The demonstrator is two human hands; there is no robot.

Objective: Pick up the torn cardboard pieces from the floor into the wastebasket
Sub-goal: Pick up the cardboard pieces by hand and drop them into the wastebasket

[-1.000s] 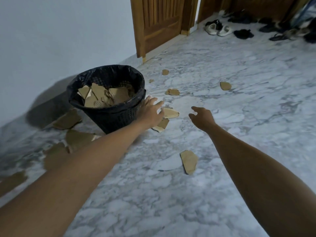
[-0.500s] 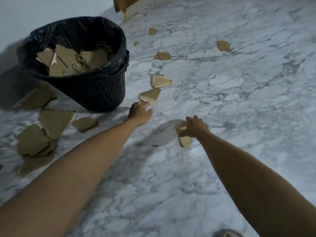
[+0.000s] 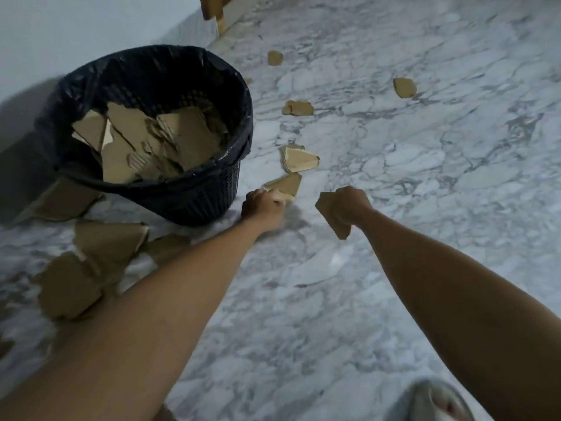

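A black wastebasket (image 3: 194,205) with a black liner stands by the wall, partly filled with torn cardboard (image 3: 145,144). My right hand (image 3: 352,205) grips a brown cardboard piece (image 3: 329,212), lifted off the marble floor. My left hand (image 3: 262,205) pinches the near corner of another triangular piece (image 3: 287,183) lying just right of the basket. A folded piece (image 3: 299,159) lies beyond it. Smaller scraps (image 3: 299,107) (image 3: 404,87) (image 3: 274,57) sit farther out. Larger pieces (image 3: 106,238) (image 3: 68,288) (image 3: 65,200) lie left of my left arm.
A white wall (image 3: 76,31) runs behind the basket. A wooden door frame corner (image 3: 212,10) shows at the top. A slippered foot (image 3: 431,402) is at the bottom right. Marble floor (image 3: 425,177) stretches open to the right.
My right hand has lifted its cardboard piece off the floor. My left hand moved forward and took hold of the triangular piece by the basket. The view shifted closer.
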